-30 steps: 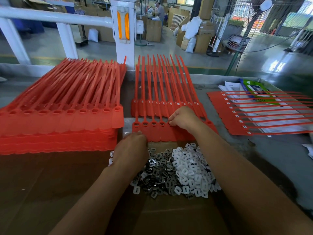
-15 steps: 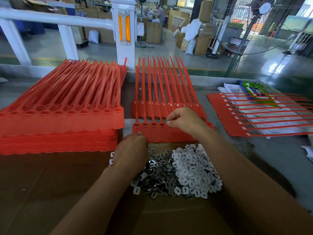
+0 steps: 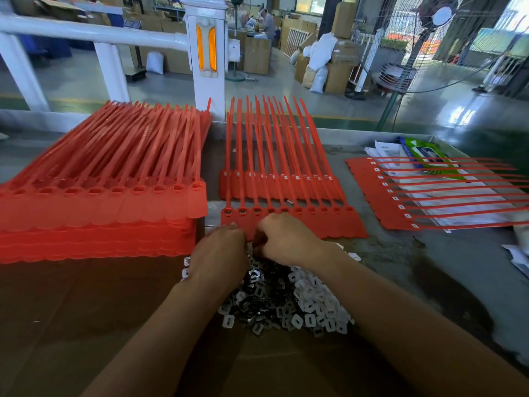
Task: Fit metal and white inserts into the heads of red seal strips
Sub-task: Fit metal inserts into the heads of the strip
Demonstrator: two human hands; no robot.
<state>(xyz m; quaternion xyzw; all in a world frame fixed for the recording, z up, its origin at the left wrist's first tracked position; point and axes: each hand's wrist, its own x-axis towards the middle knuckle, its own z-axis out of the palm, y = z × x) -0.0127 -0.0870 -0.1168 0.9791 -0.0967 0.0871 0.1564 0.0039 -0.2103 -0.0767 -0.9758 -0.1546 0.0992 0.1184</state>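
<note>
A flat sheet of red seal strips (image 3: 329,224) lies on the bench (image 3: 400,267) straight ahead of the person, its row of heads nearest them and its tails pointing away. The five heads at the left end look filled with dark metal; the heads further right look empty.

A second ago the right hand (image 3: 286,242) was up on that row of heads. It has now drawn back to the sheet's near edge and meets the left hand (image 3: 219,253), which has barely moved. Both hands show their backs, with fingers curled under and out of sight, so whether either holds a piece cannot be told.

Just below them is a heap of metal inserts (image 3: 257,302), with white inserts (image 3: 315,296) touching it on the right.

The retreat probably means one insert has been seated and the next is being fetched or passed between the hands.

Behind the sheet lies a second sheet (image 3: 286,187). A tall stack of red strips (image 3: 100,213) sits to the left, and another sheet with white-filled heads (image 3: 372,202) lies to the right.
</note>
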